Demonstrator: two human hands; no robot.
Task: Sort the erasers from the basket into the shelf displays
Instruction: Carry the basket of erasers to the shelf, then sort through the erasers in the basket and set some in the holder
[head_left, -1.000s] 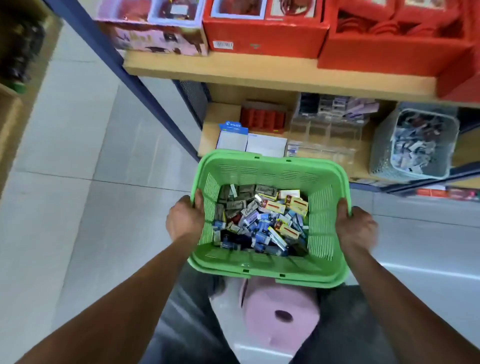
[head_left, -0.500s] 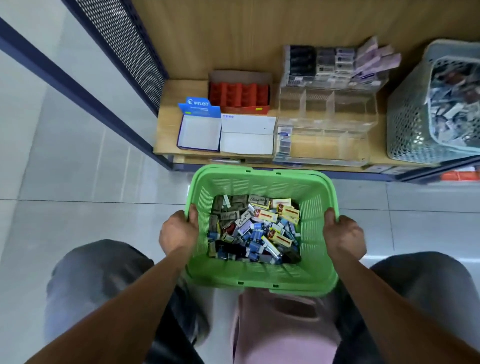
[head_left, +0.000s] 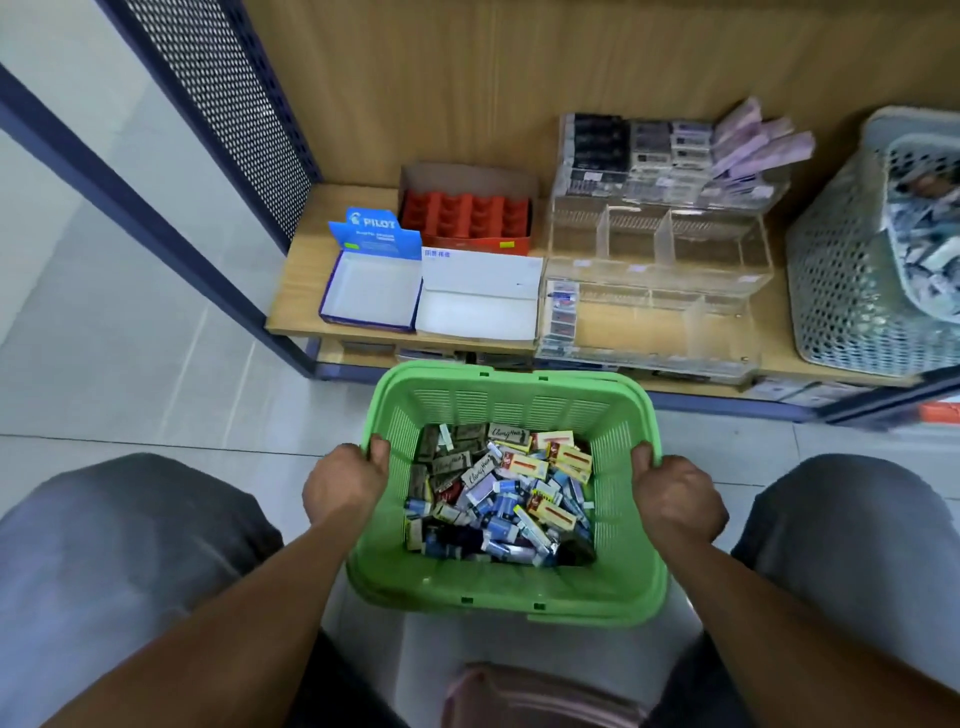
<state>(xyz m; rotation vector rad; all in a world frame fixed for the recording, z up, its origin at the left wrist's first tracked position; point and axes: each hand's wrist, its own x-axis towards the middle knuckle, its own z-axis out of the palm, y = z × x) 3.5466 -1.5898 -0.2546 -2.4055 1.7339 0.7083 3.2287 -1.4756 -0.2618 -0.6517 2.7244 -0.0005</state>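
A green plastic basket (head_left: 506, 597) sits low between my knees, in front of the bottom shelf. It holds a heap of several small boxed erasers (head_left: 501, 493) in yellow, blue, grey and purple wrappers. My left hand (head_left: 343, 480) grips the basket's left rim, thumb inside. My right hand (head_left: 675, 499) grips the right rim the same way. On the shelf stand a blue open display box (head_left: 371, 291), a white open box (head_left: 480, 296), a red divided tray (head_left: 467, 215) and a clear acrylic divided display (head_left: 654, 275).
A pale mesh basket (head_left: 852, 291) full of small items stands at the shelf's right end. Stacked dark and purple eraser packs (head_left: 670, 150) sit behind the acrylic display. A dark perforated side panel (head_left: 234, 104) and blue post bound the shelf's left. A pink stool (head_left: 540, 696) is under me.
The view dropped from the upper shelves to the bottom shelf as I sank lower. The basket came down with both hands still on its rims.
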